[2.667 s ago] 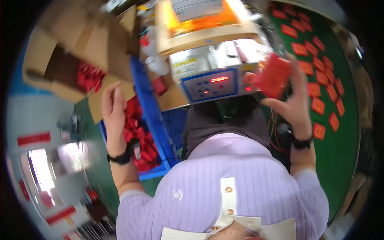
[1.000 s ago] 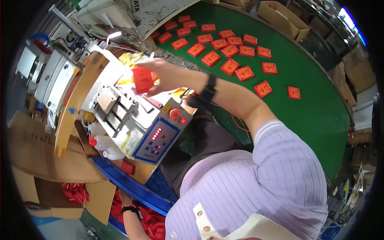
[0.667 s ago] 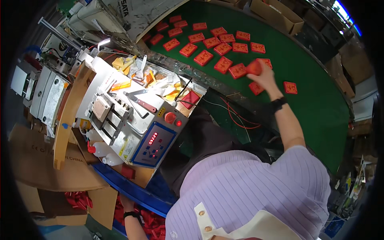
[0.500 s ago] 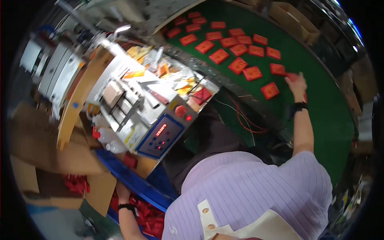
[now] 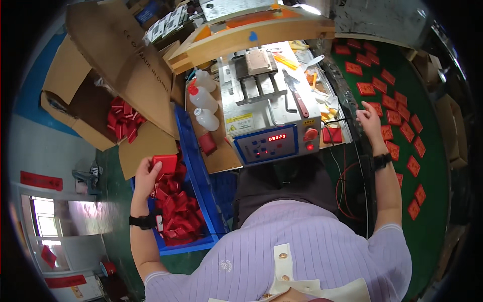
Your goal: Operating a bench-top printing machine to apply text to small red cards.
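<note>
My left hand [image 5: 145,176] is closed on a flat red case [image 5: 165,164], held above a blue crate [image 5: 193,245] heaped with similar red pieces [image 5: 181,216]. My right hand [image 5: 370,123] hangs near the left edge of the green surface [image 5: 436,201], with thumb and forefinger apart and nothing visible between them. On that green surface lie several flat red cases [image 5: 393,118] with orange-gold markings on top. Between my hands stands a white machine [image 5: 297,119] with a metal fixture [image 5: 259,85] and a blue control panel [image 5: 266,145].
A wooden frame [image 5: 251,36] spans above the machine. White plastic bottles [image 5: 205,98] and a single red case [image 5: 207,143] sit to its left. A knife-like scraper [image 5: 297,95] lies on top. An open cardboard box [image 5: 75,118] with red pieces is at left; cables [image 5: 347,186] hang at right.
My left hand has come up out of the blue crate with a red case. My right hand has left the red cases on the green surface and moved toward the machine. The view has turned left.
</note>
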Motion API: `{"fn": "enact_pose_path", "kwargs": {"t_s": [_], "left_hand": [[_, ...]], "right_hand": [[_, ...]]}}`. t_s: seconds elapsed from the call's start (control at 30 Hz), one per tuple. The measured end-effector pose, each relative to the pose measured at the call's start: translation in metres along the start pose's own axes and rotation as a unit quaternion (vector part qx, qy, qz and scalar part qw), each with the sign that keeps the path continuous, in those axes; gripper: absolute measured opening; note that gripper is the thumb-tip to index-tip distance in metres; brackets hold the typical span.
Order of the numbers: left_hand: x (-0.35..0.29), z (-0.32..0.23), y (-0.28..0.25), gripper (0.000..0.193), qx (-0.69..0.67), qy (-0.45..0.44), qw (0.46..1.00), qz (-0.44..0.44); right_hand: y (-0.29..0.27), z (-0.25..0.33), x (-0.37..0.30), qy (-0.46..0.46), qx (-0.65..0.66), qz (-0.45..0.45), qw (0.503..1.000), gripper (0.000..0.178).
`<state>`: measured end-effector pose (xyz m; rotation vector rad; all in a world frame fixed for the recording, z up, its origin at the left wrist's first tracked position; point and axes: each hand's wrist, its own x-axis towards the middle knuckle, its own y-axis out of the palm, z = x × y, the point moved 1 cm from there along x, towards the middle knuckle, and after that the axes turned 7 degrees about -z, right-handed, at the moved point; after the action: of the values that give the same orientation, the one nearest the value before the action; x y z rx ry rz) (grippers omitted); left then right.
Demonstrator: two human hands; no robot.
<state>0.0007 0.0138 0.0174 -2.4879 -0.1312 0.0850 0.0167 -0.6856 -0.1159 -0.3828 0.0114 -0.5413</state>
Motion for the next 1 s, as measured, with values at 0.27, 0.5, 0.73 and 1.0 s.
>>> {"fn": "enact_pose_path", "kwargs": {"t_s": [0.27,0.5,0.73,1.0], "left_hand": [[-0.004,-0.143,0.058,0.022,-0.322,-0.038,0.946,0.027],[0.066,-0.196,0.156,0.006,-0.481,-0.024,0.868,0.119],[0.121,-0.225,0.231,0.021,-0.486,0.027,0.869,0.092],[0.127,-0.233,0.226,0.041,0.124,0.307,0.944,0.007]], "right_hand": [[0.036,-0.050,0.049,0.188,0.088,0.048,0.977,0.043],[0.034,-0.042,0.044,0.219,0.150,0.026,0.964,0.036],[0.035,-0.042,0.042,0.215,0.159,0.027,0.963,0.033],[0.034,-0.049,0.043,0.196,0.133,0.019,0.971,0.035]]}}
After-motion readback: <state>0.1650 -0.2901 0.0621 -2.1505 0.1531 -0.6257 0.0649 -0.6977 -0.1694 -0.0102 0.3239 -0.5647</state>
